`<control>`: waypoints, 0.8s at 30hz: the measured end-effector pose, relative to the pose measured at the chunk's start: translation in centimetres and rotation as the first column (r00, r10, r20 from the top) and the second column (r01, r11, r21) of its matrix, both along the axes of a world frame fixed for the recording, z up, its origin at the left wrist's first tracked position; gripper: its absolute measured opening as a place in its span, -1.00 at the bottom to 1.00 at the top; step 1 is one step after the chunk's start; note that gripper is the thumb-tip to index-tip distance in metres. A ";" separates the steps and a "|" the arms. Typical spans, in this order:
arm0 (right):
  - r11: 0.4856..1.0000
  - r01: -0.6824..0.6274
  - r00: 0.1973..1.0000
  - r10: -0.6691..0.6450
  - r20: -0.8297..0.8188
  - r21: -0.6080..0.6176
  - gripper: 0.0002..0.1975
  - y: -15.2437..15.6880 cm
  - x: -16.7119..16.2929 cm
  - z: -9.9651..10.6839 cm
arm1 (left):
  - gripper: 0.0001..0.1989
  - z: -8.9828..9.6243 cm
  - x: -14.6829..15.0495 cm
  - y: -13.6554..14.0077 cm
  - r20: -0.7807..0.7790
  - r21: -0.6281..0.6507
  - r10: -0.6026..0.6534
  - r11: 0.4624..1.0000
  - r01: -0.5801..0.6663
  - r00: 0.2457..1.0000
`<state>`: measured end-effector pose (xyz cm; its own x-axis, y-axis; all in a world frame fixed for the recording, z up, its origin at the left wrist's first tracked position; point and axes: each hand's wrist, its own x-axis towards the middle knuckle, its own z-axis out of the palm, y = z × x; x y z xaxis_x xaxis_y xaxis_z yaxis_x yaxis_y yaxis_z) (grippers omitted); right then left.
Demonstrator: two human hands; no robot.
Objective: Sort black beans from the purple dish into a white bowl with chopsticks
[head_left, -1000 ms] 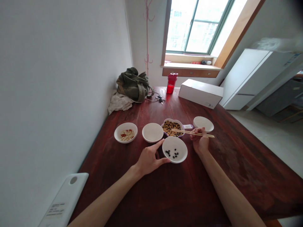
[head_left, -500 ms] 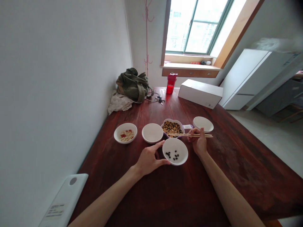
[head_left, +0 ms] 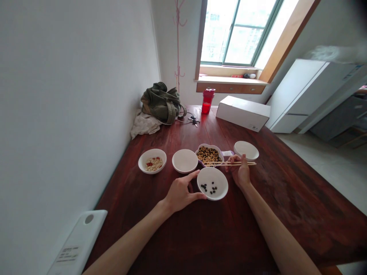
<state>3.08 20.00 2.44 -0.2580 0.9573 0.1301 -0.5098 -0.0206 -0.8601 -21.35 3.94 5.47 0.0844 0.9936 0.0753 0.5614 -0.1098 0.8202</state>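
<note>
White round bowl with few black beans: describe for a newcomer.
On the reddish-brown wooden table, find the left hand. Its thumb and index finger meet the white round bowl nearest the camera. Only black beans, few and scattered, lie inside; the purple-edged dish just beyond holds a tan-and-black mix.

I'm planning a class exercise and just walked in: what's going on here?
A person's left hand, thumb and forefinger spread, touches the near white bowl, which holds a few black beans. The right hand holds chopsticks, tips at the near side of a purple-edged dish of mixed beans; whether they grip one is too small to tell. The leftmost bowl holds pale and red pieces. Two more white bowls flank the dish.
</note>
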 end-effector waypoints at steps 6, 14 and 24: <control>0.999 0.039 0.999 -0.039 0.025 0.000 -0.44 -0.1 -0.1 0.1 | -0.04 0.0 -0.1 0.0 -0.029 -0.025 -0.011 1.000 0.010 1.000; 0.998 0.059 0.998 -0.060 0.030 0.012 -0.43 0.1 0.1 -0.1 | -0.05 0.3 0.1 -0.1 -0.029 -0.021 -0.014 1.000 0.013 0.999; 0.997 0.076 0.996 -0.077 0.047 0.018 -0.44 0.0 0.0 0.0 | -0.09 0.4 0.1 -0.1 0.007 -0.011 -0.042 0.999 0.042 0.999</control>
<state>3.06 20.01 2.48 -0.1902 0.9724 0.1353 -0.4673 0.0316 -0.8835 -21.25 3.86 5.86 0.1260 0.9899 0.0654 0.5508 -0.1246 0.8253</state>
